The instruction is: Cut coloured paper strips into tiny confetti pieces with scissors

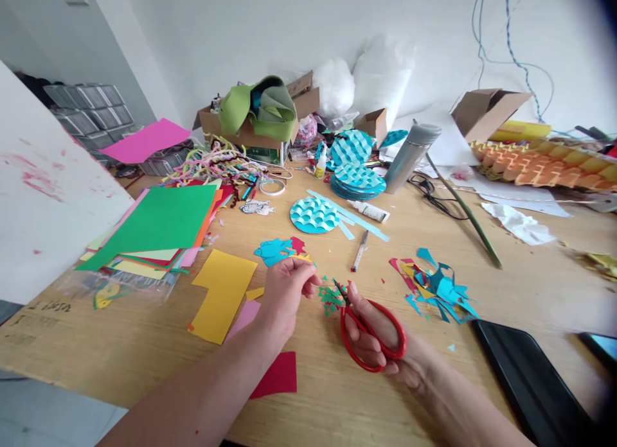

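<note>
My right hand [369,331] is wrapped around the red-handled scissors [400,331], whose dark blades point up and left. My left hand [289,289] is closed in a pinch left of the blade tips, with a tiny bit of green paper [315,264] at its fingertips. Between the hands, on the table, lies a small heap of green paper snippets [330,297]. Just beyond my left hand are a blue paper fish [274,250] and a red paper fish [297,245]. An L-shaped yellow sheet [226,293] and a red paper piece [282,375] lie near my left forearm.
Blue paper scraps [446,289] lie at right, near a black tablet-like device [530,376]. A pen [360,251], a glue tube [370,210] and a wavy-patterned blue disc [314,214] sit ahead. Stacked coloured paper [159,219] is at left; a grey tumbler [409,161] stands behind.
</note>
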A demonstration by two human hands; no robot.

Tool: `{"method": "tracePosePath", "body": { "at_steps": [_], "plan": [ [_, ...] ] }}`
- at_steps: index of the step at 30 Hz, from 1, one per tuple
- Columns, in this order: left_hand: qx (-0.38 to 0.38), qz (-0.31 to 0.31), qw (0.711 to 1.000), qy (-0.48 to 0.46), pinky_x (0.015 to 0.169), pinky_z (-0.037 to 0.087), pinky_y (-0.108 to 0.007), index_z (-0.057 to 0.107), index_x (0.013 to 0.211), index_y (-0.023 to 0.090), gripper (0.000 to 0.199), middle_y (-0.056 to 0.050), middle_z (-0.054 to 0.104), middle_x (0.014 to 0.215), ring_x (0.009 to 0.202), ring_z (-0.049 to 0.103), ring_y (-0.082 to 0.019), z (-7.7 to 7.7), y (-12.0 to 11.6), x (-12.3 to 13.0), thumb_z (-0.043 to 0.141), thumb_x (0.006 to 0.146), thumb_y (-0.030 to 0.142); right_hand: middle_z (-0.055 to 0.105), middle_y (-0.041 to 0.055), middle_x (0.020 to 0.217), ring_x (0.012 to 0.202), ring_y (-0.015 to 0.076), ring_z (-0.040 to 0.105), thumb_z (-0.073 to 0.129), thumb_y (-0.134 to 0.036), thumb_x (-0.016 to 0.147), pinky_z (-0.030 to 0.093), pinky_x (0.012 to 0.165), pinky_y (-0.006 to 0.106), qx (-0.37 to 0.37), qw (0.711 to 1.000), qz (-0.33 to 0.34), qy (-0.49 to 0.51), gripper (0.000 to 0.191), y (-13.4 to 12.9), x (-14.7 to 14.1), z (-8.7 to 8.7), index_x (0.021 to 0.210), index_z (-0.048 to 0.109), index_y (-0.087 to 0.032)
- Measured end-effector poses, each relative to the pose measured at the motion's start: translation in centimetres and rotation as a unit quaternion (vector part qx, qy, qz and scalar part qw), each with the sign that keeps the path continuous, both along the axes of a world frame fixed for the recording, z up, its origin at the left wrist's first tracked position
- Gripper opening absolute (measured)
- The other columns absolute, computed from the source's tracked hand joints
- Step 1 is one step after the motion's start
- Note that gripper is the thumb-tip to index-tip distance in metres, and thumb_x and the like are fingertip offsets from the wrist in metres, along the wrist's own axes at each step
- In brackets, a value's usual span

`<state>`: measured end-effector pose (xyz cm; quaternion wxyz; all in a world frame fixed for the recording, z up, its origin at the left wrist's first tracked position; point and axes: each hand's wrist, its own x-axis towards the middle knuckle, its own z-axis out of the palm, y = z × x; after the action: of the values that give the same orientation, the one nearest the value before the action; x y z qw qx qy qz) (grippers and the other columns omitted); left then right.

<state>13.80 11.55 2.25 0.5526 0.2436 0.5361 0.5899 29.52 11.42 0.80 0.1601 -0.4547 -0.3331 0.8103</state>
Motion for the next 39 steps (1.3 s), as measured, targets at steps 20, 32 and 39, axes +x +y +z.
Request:
{"method": "tracePosePath", "body": {
  "at_steps": [20, 32, 39],
  "plan": [
    [-0.018, -0.062, 0.997, -0.035, 0.052, 0.045, -0.020, 0.055, 0.070, 0.015, 0.007, -0.009, 0.070, 0.082, 0.067, 0.061, -0.012, -0.46, 0.03, 0.06, 0.060, 0.070, 0.019, 0.042, 0.0016, 0.025, 0.018, 0.0092, 0.043, 0.010, -0.064, 0.092, 0.027, 0.018, 0.013, -0.106, 0.969, 0.035, 0.220, 0.089, 0.24, 0.69, -0.57, 0.049, 0.065, -0.008],
    [-0.033, -0.094, 0.984, -0.146, 0.059, 0.052, -0.026, 0.049, 0.076, 0.016, 0.008, -0.010, 0.070, 0.070, 0.059, 0.067, -0.017, -0.48, 0.02, 0.14, 0.056, 0.074, 0.012, 0.043, 0.0009, 0.025, 0.019, 0.0092, 0.045, 0.019, -0.067, 0.090, 0.024, 0.018, 0.012, -0.098, 0.979, 0.034, 0.178, 0.084, 0.04, 0.75, -0.64, 0.050, 0.064, -0.008],
    [-0.028, -0.092, 0.985, -0.143, 0.068, 0.055, -0.031, 0.050, 0.073, 0.015, 0.008, -0.010, 0.070, 0.070, 0.066, 0.069, -0.018, -0.71, 0.08, 0.28, 0.056, 0.074, 0.010, 0.047, 0.0023, 0.026, 0.019, 0.0082, 0.044, 0.026, -0.071, 0.086, 0.024, 0.019, 0.012, -0.074, 0.987, 0.035, 0.135, 0.081, 0.20, 0.78, -0.35, 0.049, 0.063, -0.009]
  ]
}}
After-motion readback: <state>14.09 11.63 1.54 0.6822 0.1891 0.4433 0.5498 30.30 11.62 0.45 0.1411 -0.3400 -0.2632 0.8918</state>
